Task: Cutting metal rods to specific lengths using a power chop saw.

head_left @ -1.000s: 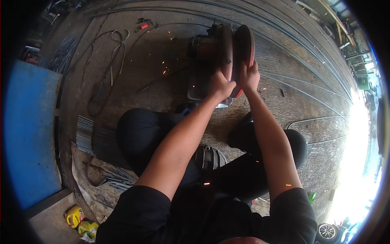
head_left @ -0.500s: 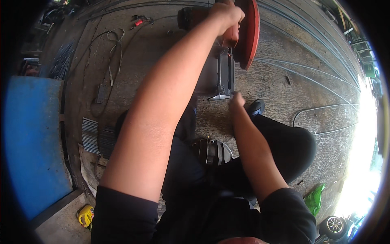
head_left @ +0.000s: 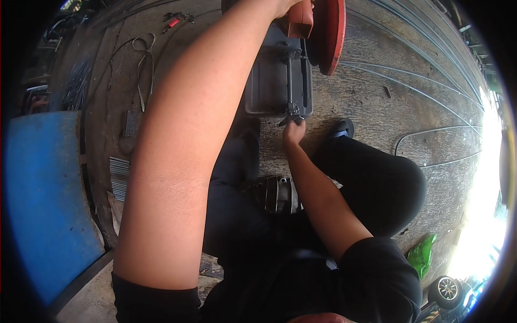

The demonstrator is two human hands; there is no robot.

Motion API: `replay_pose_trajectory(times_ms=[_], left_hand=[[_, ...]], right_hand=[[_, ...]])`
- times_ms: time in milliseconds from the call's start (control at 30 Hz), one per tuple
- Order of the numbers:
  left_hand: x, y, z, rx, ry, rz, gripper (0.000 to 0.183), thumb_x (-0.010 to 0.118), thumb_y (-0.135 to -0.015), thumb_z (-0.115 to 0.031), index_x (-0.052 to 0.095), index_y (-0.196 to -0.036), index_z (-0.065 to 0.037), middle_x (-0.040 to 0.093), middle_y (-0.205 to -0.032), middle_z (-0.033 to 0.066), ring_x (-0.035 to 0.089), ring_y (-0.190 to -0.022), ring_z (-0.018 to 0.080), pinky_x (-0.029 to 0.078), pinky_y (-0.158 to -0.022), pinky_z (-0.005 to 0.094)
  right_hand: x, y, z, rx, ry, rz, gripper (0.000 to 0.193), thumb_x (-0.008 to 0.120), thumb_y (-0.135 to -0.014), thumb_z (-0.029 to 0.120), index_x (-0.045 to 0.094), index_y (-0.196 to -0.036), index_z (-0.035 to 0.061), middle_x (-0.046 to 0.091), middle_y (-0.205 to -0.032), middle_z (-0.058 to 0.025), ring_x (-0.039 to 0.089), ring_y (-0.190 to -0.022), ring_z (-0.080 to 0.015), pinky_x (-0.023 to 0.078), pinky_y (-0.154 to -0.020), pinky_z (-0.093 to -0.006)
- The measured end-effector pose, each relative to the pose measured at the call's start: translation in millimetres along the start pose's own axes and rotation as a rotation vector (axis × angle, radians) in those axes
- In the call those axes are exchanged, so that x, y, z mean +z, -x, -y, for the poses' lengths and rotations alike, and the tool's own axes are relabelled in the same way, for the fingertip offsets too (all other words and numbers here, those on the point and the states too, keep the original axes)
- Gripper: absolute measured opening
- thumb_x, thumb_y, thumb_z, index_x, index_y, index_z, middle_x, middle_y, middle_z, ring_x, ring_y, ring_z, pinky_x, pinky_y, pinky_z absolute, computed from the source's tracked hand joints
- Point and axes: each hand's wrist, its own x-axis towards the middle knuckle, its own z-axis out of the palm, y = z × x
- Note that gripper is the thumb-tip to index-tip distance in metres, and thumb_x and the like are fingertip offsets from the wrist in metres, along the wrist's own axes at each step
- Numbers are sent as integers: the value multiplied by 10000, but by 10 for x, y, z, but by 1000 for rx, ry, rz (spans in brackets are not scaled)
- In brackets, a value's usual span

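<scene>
A cut-off saw with a red guard (head_left: 336,37) and a dark base (head_left: 266,89) stands on the ground ahead of me. At the top edge of the view, my left hand (head_left: 283,7) is closed on the saw's red handle (head_left: 300,22), and part of the hand is cut off. A vise screw (head_left: 290,81) runs along the base toward me. At its near end my right hand (head_left: 294,131) has its fingers closed around the vise crank (head_left: 291,120), most of which the hand hides.
Long thin metal rods (head_left: 409,75) lie on the right. Cut rods (head_left: 119,175) are stacked at left, near a blue panel (head_left: 46,199). A dark ribbed machine part (head_left: 277,195) sits between my legs. Red-handled pliers (head_left: 174,22) lie far left; a green bag (head_left: 423,257) lies lower right.
My right hand has moved left onto the vise crank at the base's near end. The left hand stays at the saw's handle, now higher in view, partly out of frame.
</scene>
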Motion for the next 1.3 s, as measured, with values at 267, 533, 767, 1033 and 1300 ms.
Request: replay_pose_trajectory(times_ms=[267, 533, 767, 1033, 1300], left_hand=[[5, -56, 51, -13, 19, 18, 83, 545, -667, -63, 530, -647, 16, 532, -611, 135, 555, -516, 257, 494, -483, 406], [9, -124, 96, 9, 7, 46, 86, 547, -672, -81, 530, -640, -3, 538, -614, 125, 551, -526, 246, 473, -490, 382], [-4, -80, 139, -15, -5, 41, 100, 547, -701, -97, 529, -647, -15, 531, -612, 121, 539, -531, 234, 463, -519, 366], [-23, -100, 154, -29, 100, 121, 224, 509, -821, -173, 507, -651, -28, 518, -607, 110, 531, -533, 225, 460, -525, 343], [-36, -117, 182, 35, 8, 155, 312, 459, -885, -226, 512, -650, -28, 528, -617, 106, 531, -537, 219, 465, -541, 343]], right_hand=[[31, -384, -95, 1309, -1396, 0, 353, 554, -886, 258, 548, -1039, -61, 630, -851, -144, 610, -681, -244, 466, -576, -340], [74, 1036, 344, -273, 210, 831, 174, 569, -723, 109, 653, -785, -31, 624, -744, -246, 642, -740, -363, 493, -689, -418], [59, 504, -170, 236, -175, 50, 399, 702, -738, 161, 583, -1066, -33, 655, -967, -155, 623, -876, -254, 463, -824, -347], [-27, 442, 86, -151, -112, -228, 253, 590, -796, 79, 576, -1022, -34, 636, -923, -169, 607, -857, -291, 444, -815, -383], [16, 785, -37, 105, 123, 535, 523, 648, -720, 174, 496, -1168, -50, 560, -1146, -254, 558, -1051, -352, 419, -889, -419]])
